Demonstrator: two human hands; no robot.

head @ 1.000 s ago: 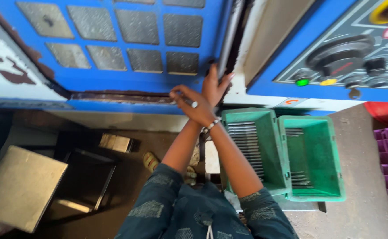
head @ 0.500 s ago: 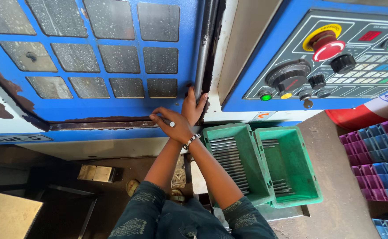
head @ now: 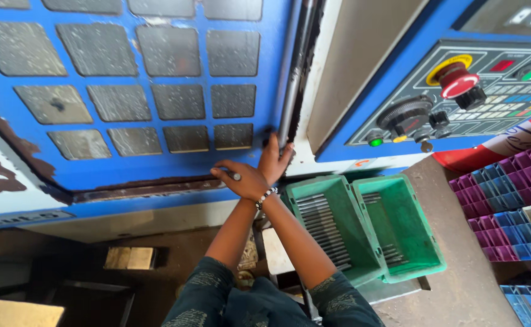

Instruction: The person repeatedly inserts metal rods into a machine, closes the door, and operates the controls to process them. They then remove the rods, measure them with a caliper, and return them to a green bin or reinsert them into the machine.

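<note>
So both arms are crossed at the wrists here, right up against the blue machine door [head: 156, 163]. The left hand [head: 275, 158] reaches across toward 1 o'clock and its fingers are wrapped round the bottom end of the vertical metal handle bar [head: 294, 72] on the door's edge, so that grip is clenched on the bar. The right hand [head: 243, 180] lies over the left wrist and points toward 9 o'clock, fingers curled down against the lower door frame; can't tell if that grip has hold of anything or just presses on the rim. There's a ring on one finger and a beaded bracelet [head: 266, 197] on the wrist.

The handle bar runs up from the hands toward 12 o'clock, along the seam between the door and the pale grey panel [head: 362, 66] next to it. The door has a grid of grimy window panes [head: 180, 97], and the paint at its bottom edge is chipped and rusty.

Off at 2 o'clock from the hands is the control panel [head: 459, 97] with a red mushroom button [head: 456, 82], a black knob and small green and yellow lights. Just below the hands at 4 o'clock sit two green plastic bins [head: 368, 230] side by side, touching, with thin metal rods lying in them. Far out at 3 o'clock there are purple divider trays [head: 514, 200].
</note>
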